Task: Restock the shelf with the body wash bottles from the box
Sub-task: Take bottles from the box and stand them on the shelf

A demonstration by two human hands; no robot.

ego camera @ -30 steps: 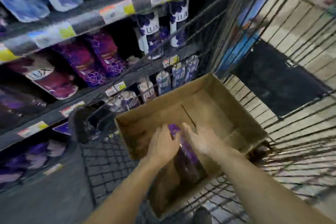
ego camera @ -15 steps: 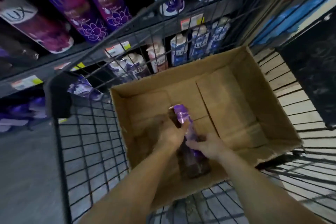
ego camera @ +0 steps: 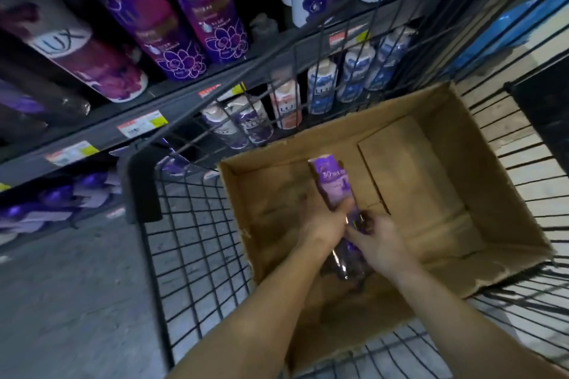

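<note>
An open cardboard box [ego camera: 437, 120] sits in a black wire cart. Inside it lies a purple body wash bottle [ego camera: 332, 184], its light purple labelled end pointing away from me and its dark lower part near the box's front wall. My left hand [ego camera: 323, 221] grips the bottle from the left side. My right hand [ego camera: 378, 243] holds its lower part from the right. The rest of the box floor is bare cardboard. The shelf [ego camera: 138, 120] with purple, white and blue bottles runs along the upper left.
The wire cart [ego camera: 191, 243] surrounds the box, its tall mesh wall standing between the box and the shelf. Price tags line the shelf edges. Purple refill pouches [ego camera: 61, 203] lie on the lowest shelf. Grey floor at lower left, a dark mat at far right.
The view has moved closer and lower towards the box. Both hands have tightened around the purple bottle and its labelled end has risen a little off the box floor.
</note>
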